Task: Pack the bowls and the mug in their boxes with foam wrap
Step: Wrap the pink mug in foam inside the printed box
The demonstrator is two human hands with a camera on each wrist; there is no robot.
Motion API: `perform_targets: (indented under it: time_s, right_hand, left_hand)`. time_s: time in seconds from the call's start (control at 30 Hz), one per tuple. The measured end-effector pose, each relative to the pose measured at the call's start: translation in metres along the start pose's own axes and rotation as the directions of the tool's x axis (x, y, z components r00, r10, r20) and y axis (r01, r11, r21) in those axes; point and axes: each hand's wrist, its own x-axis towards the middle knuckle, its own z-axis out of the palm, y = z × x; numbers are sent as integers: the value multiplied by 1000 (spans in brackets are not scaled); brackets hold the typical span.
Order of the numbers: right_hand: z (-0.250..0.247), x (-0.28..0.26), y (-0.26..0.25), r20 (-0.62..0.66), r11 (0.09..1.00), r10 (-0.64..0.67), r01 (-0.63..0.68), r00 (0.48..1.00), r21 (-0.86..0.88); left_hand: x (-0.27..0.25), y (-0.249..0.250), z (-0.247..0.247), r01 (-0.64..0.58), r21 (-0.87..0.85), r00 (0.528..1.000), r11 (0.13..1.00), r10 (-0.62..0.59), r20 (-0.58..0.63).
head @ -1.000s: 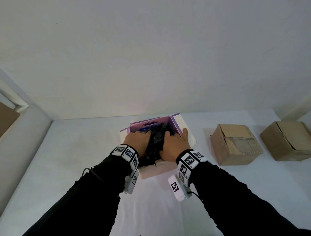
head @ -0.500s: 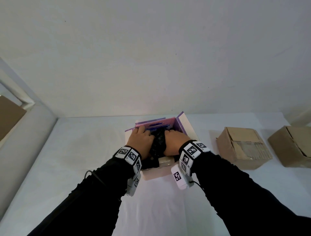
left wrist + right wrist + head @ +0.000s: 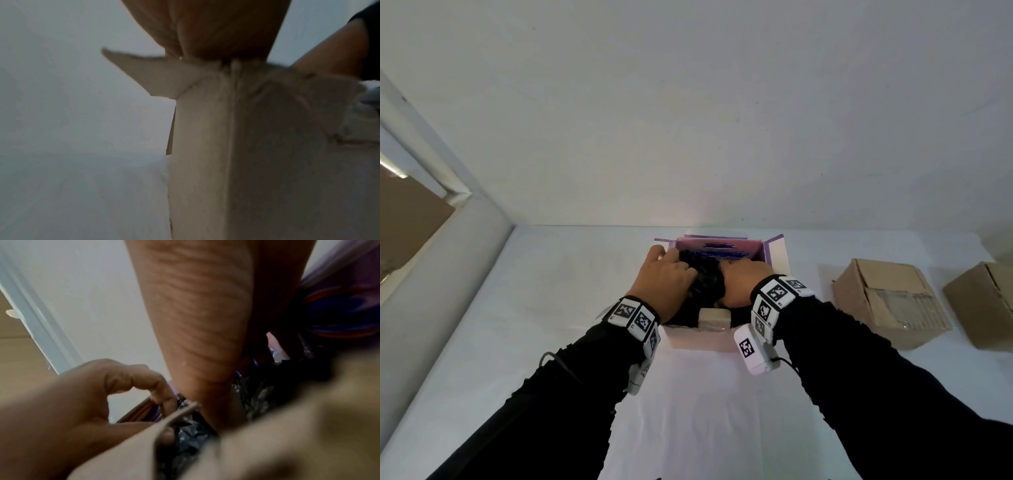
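An open purple and pink box (image 3: pixel 726 248) stands on the white table (image 3: pixel 571 281). Inside it lies a bundle in black foam wrap (image 3: pixel 707 282); what it holds is hidden. My left hand (image 3: pixel 679 269) curls over the bundle's left side and my right hand (image 3: pixel 738 274) grips its right side, fingers down inside the box. In the right wrist view the black foam wrap (image 3: pixel 191 439) shows below my right hand (image 3: pixel 205 337), with my left hand (image 3: pixel 123 382) curled at the box edge. The left wrist view shows my left hand (image 3: pixel 216 29) above the box (image 3: pixel 236 146) corner.
Two closed brown cardboard boxes stand to the right, one (image 3: pixel 890 301) close by and one (image 3: pixel 986 305) at the frame edge. A white wall rises right behind the table. A raised ledge (image 3: pixel 431 291) borders the left side.
Both hands have drawn closer together around the black bundle and reached deeper into the box. The right thumb, earlier out on the box's right flap, is now inside.
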Motion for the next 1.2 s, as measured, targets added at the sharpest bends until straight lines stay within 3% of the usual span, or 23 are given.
perform_targets:
  time_s: [0.1, 0.2, 0.27, 0.33, 0.43, 0.53, 0.63, 0.7, 0.8, 1.03, 1.2]
  right_hand:
    - [1, -1, -5, 34, 998, 17, -15, 999, -60]
    - [-2, -4, -7, -80, 999, 8, -11, 997, -34]
    - [-7, -6, -8, -192, 993, -110, 116, 975, 18]
    - [-11, -8, -11, -210, 957, -269, 285, 940, 54]
    - [-11, -11, -17, -146, 925, -352, 367, 924, 94]
    - [-12, -11, -21, -72, 927, -371, 374, 926, 21]
    - [-13, -7, -29, 24, 917, -368, 368, 929, -153]
    - [-10, -5, -36, 23, 912, -354, 350, 935, -213]
    - [-8, -1, -39, -7, 920, -347, 339, 938, -199]
    - [-4, 5, -36, 75, 966, -256, 257, 964, -7]
    - [0, 8, -32, 45, 977, -190, 194, 981, -90]
  left_hand:
    - [-15, 5, -3, 41, -3, 989, 999, -40, 139]
    - [-32, 12, -3, 77, -9, 993, 997, -76, 94]
    - [-46, 17, -1, 93, -33, 995, 995, -93, -17]
    - [-61, 22, 4, 88, -99, 990, 991, -98, -106]
    - [-80, 25, 8, 86, -125, 992, 988, -96, -78]
    - [-86, 27, 11, 119, -90, 993, 989, -120, -3]
    - [-82, 32, 12, 158, -79, 987, 984, -158, 8]
    - [-81, 34, 11, 187, -80, 982, 979, -186, 12]
    - [-81, 35, 10, 207, -86, 978, 975, -206, 10]
    - [-81, 40, 4, 270, -84, 962, 959, -265, 63]
    - [-79, 42, 3, 291, -79, 956, 953, -287, 66]
